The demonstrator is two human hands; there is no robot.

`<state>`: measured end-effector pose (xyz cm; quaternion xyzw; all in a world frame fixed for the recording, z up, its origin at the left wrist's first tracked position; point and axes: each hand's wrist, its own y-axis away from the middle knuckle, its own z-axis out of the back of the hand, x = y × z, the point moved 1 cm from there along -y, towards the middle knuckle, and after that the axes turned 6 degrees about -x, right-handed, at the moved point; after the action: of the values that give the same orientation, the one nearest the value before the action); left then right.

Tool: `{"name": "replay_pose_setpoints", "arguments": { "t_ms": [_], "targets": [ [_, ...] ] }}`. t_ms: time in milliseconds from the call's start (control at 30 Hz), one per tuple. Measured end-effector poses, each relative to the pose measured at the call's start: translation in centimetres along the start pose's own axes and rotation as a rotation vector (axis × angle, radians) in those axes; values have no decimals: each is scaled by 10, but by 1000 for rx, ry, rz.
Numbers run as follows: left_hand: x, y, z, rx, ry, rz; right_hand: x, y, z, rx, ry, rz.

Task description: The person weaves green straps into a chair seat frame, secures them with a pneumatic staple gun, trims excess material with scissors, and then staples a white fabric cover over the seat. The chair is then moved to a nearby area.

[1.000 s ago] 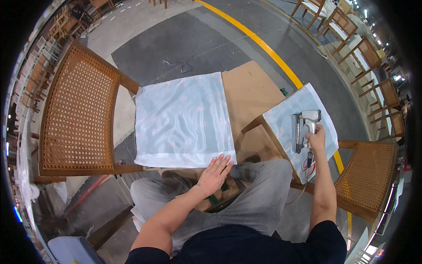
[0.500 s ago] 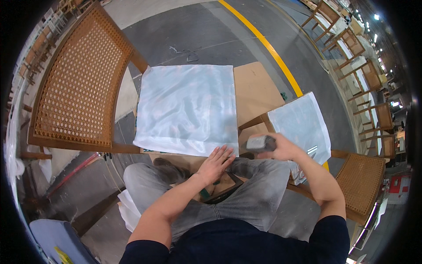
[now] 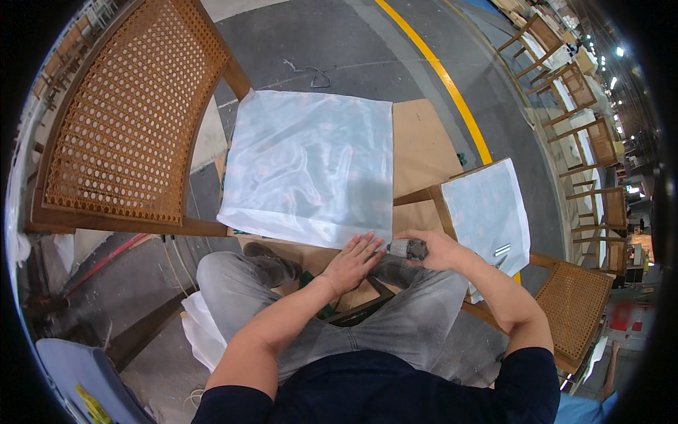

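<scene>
A white sheer cloth point(image 3: 307, 166) covers the seat of a wooden chair with a woven cane back point(image 3: 131, 116), which lies tipped before me. My left hand point(image 3: 353, 265) rests flat on the cloth's near edge by its right corner, fingers stretched. In my right hand point(image 3: 434, 251) is a dark grey tool, apparently a staple gun point(image 3: 408, 249), its nose at that same corner close to my left fingertips. The fingers wrap its far side and are partly hidden. To the right, a second cane-backed chair point(image 3: 575, 300) has a white-covered seat point(image 3: 487, 205) with metal staple strips point(image 3: 502, 251) on it.
Brown board point(image 3: 424, 148) lies under the seat. A dark frame point(image 3: 360, 311) sits between my legs. A blue-grey chair back point(image 3: 78, 374) stands at lower left. More wooden chairs point(image 3: 597, 145) line the right. Another person's arm point(image 3: 611, 367) shows at lower right.
My right hand has brought the tool left and down to the cloth's corner. The left hand stays flat on the edge. Another person's arm has come into view at lower right.
</scene>
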<state>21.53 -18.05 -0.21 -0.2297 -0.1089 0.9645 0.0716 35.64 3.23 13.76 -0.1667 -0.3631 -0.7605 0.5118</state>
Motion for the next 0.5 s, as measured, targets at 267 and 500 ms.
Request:
{"name": "replay_pose_setpoints", "arguments": {
  "t_ms": [267,500],
  "targets": [
    [2,0,5,22,21,-2,8,-15,31,-60,-23,-111],
    [1,1,2,14,11,-12,2,-27,30,-80,41,-8]
  ]
}}
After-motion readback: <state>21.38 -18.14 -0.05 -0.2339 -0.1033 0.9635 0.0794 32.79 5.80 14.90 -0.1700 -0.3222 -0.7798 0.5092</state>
